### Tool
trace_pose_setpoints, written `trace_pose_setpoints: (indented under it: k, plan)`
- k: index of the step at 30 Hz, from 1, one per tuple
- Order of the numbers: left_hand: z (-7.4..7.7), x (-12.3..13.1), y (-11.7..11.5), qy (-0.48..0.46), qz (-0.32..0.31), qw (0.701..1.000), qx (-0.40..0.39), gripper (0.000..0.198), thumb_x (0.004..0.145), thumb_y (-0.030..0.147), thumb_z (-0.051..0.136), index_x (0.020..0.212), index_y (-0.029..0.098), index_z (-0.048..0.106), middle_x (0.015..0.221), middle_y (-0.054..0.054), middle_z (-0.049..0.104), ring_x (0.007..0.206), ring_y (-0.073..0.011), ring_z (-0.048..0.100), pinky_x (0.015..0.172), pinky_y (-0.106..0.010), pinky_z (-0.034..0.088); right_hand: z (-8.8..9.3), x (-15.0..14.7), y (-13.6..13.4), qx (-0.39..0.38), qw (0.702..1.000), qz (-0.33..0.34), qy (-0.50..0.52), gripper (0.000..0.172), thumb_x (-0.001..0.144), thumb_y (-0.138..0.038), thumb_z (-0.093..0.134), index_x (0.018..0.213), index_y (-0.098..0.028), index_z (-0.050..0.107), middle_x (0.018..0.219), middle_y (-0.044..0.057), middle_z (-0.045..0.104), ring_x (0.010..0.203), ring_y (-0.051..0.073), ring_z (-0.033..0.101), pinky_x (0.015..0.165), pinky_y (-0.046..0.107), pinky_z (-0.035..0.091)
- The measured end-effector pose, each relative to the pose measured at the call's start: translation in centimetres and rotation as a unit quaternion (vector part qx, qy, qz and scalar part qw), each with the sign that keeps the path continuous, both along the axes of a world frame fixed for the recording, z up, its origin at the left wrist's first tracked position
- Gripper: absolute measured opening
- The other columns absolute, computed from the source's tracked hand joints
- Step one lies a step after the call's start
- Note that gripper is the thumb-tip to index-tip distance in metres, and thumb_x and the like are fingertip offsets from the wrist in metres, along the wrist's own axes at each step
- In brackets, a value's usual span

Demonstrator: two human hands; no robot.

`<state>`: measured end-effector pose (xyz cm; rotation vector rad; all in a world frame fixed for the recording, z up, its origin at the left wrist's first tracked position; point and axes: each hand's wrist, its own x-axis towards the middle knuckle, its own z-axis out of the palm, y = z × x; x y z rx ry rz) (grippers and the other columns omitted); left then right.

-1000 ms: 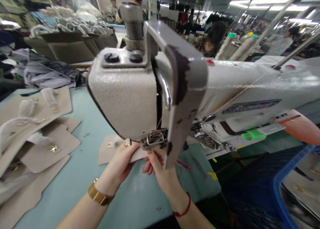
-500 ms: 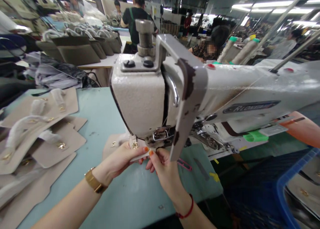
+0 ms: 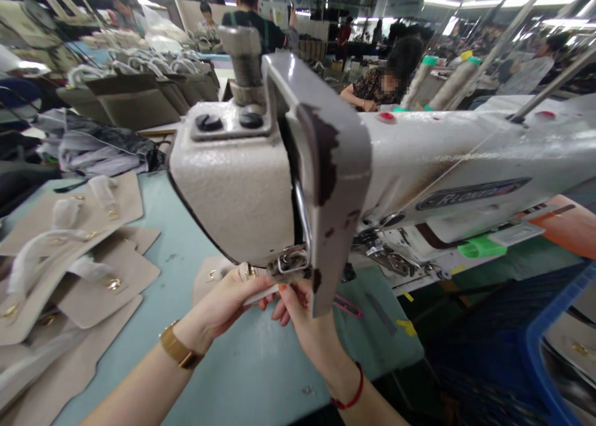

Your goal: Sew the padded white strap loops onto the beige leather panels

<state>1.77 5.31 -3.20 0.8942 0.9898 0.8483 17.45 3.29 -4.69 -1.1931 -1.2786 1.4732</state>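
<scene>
Below the head of a white sewing machine (image 3: 233, 184), both hands hold one beige bag panel (image 3: 201, 280) with gold fittings. My left hand (image 3: 235, 292) pinches its near edge, thumb on top and fingers underneath. Close beside it, my right hand (image 3: 300, 308) grips the same edge between thumb and fingers; the machine's grey guard bar (image 3: 333, 184) covers part of it. The machine head hides the panel's far part and the needle area.
Several beige panels with wrapped handles (image 3: 84, 289) lie piled at left on the green table (image 3: 186, 221). A pink-edged tool (image 3: 348, 307) lies right of my hands. A blue crate (image 3: 531, 345) stands at lower right. Co-workers sit and stand beyond the machine.
My view has come closer to the machine, so its head looks larger and further left. Both hands keep their hold on the panel, with fingertips now more hidden. A co-worker behind has raised an arm.
</scene>
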Motion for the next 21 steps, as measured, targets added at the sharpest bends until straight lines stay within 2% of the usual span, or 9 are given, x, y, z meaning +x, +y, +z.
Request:
trace_pose_setpoints:
  k: [4, 7, 11, 16, 19, 21]
  plan:
    - [0.4, 0.2, 0.3, 0.01, 0.028, 1.0, 0.001, 0.023, 0.075, 0.032, 0.074, 0.06, 0.015, 0.071, 0.057, -0.005, 0.065, 0.053, -0.0137, 0.056, 0.048, -0.021, 0.042, 0.2, -0.1, 0.3, -0.003, 1.0, 0.004, -0.005, 0.041, 0.093, -0.047, 0.049, 0.073, -0.014, 0.061, 0.059, 0.002, 0.063, 0.048, 0.009, 0.055, 0.048, 0.018, 0.043]
    - [0.2, 0.0, 0.6, 0.018, 0.051, 0.999, 0.002, 0.019, 0.071, 0.028, 0.077, 0.06, 0.014, 0.071, 0.057, -0.004, 0.064, 0.054, -0.0129, 0.055, 0.048, -0.02, 0.043, -0.3, 0.0, 0.1, 0.012, 1.0, 0.012, -0.009, 0.04, 0.095, -0.047, 0.046, 0.079, -0.014, 0.063, 0.062, 0.003, 0.065, 0.049, 0.009, 0.055, 0.05, 0.019, 0.043]
    - [-0.2, -0.3, 0.9, 0.024, 0.063, 0.998, -0.006, 0.015, 0.07, 0.026, 0.077, 0.06, 0.014, 0.072, 0.059, -0.006, 0.066, 0.053, -0.0135, 0.056, 0.046, -0.02, 0.042, -2.7, 0.4, -1.5, 0.023, 0.999, 0.018, -0.034, 0.035, 0.097, -0.043, 0.044, 0.086, -0.016, 0.064, 0.063, 0.002, 0.065, 0.052, 0.01, 0.056, 0.052, 0.019, 0.043]
    - [-0.5, -0.5, 1.0, 0.008, 0.065, 0.998, -0.008, 0.017, 0.069, 0.027, 0.076, 0.058, 0.015, 0.072, 0.057, -0.007, 0.066, 0.052, -0.0144, 0.056, 0.047, -0.022, 0.043, -6.5, 1.3, -3.9, 0.068, 0.977, 0.088, -0.184, 0.031, 0.096, -0.031, 0.044, 0.078, -0.017, 0.065, 0.061, 0.002, 0.065, 0.055, 0.011, 0.057, 0.056, 0.021, 0.037]
    - [-0.7, -0.6, 1.0, 0.013, 0.074, 0.997, 0.003, 0.02, 0.069, 0.028, 0.077, 0.054, 0.015, 0.071, 0.055, -0.007, 0.066, 0.05, -0.0137, 0.055, 0.048, -0.022, 0.043, -7.3, 1.6, -4.5, 0.129, 0.951, 0.124, -0.252, 0.032, 0.095, -0.028, 0.044, 0.072, -0.018, 0.064, 0.063, 0.003, 0.064, 0.061, 0.013, 0.059, 0.06, 0.022, 0.035]
    - [-0.8, -0.7, 0.9, 0.021, 0.082, 0.996, 0.013, 0.023, 0.07, 0.03, 0.077, 0.053, 0.015, 0.07, 0.055, -0.007, 0.065, 0.05, -0.0133, 0.054, 0.048, -0.023, 0.043, -7.2, 1.6, -4.5, 0.142, 0.944, 0.129, -0.266, 0.031, 0.095, -0.026, 0.044, 0.071, -0.019, 0.062, 0.063, 0.002, 0.064, 0.061, 0.013, 0.058, 0.06, 0.023, 0.034]
